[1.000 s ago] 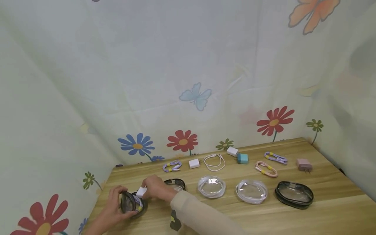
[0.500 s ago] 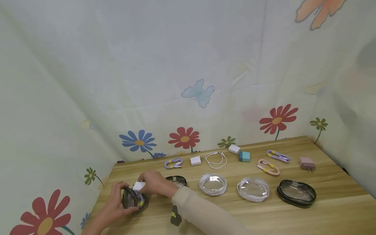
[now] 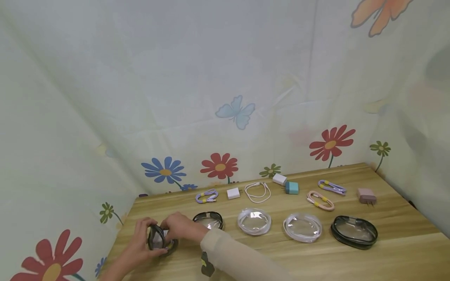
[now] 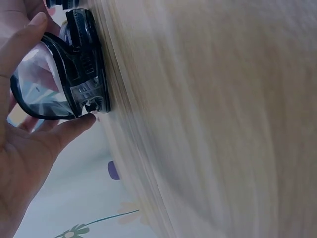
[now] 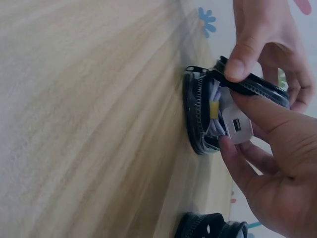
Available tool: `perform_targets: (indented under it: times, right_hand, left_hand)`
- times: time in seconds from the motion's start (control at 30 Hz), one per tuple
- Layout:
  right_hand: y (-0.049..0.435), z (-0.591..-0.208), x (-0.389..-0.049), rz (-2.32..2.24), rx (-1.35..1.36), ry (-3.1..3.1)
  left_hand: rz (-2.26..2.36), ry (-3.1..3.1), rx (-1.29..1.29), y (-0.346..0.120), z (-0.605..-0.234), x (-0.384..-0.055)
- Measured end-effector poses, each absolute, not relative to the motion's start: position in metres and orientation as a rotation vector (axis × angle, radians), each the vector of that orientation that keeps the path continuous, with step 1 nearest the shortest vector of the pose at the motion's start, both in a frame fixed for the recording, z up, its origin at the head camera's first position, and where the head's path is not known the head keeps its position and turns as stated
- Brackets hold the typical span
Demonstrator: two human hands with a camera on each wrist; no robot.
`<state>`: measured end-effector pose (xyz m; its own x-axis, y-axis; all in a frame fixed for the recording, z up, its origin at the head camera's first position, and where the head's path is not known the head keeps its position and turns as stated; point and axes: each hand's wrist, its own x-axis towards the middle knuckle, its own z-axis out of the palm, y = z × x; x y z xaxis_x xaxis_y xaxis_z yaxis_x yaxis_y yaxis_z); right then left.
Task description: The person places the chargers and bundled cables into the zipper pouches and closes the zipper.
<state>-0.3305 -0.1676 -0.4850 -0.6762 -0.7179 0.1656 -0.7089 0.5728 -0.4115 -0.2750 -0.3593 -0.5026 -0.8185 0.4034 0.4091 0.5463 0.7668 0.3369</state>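
Pinching the small white plastic charger block, the right hand is feeding it into the black-rimmed clear zip pouch that the left hand is gripping open on the wooden table; the block is likely light, rigid and slick, best held by its flat sides.

The wooden table carries five round pouches in a row (two clear, three black-rimmed), and behind them cables and chargers.
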Motion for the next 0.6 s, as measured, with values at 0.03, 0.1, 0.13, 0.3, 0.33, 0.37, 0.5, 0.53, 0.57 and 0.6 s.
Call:
perform_targets:
  times: [0.03,0.1,0.13,0.3,0.33,0.37,0.5,0.53,0.57,0.6]
  right_hand:
    - [-0.166,-0.484,-0.331,-0.711,-1.270,2.741]
    - [-0.164,-0.480,-0.333,-0.695,-1.295,2.694]
    - [-0.162,-0.478,-0.334,-0.693,-1.306,2.678]
    - [-0.160,-0.472,-0.335,-0.712,-1.329,2.689]
    - [-0.160,-0.472,-0.334,-0.726,-1.327,2.698]
    - [-0.161,-0.472,-0.333,-0.726,-1.321,2.712]
    - [-0.161,-0.477,-0.330,-0.728,-1.288,2.752]
    - [-0.160,-0.477,-0.330,-0.724,-1.287,2.754]
    - [-0.159,-0.478,-0.331,-0.717,-1.291,2.751]
    - [-0.158,-0.478,-0.331,-0.720,-1.295,2.738]
  left_hand:
    - [-0.647,-2.661,-0.723,-0.360,-0.502,-0.275]
    - [-0.650,-2.669,-0.709,-0.360,-0.500,-0.274]
    - [-0.658,-2.667,-0.706,-0.360,-0.499,-0.274]
    - [-0.706,-2.660,-0.694,-0.358,-0.495,-0.275]
    - [-0.708,-2.669,-0.686,-0.358,-0.495,-0.275]
    - [-0.713,-2.677,-0.683,-0.358,-0.495,-0.275]
    - [-0.732,-2.710,-0.661,-0.359,-0.499,-0.277]
    - [-0.742,-2.714,-0.655,-0.359,-0.500,-0.277]
    - [-0.755,-2.717,-0.650,-0.359,-0.501,-0.278]
    - [-0.759,-2.725,-0.642,-0.359,-0.501,-0.278]
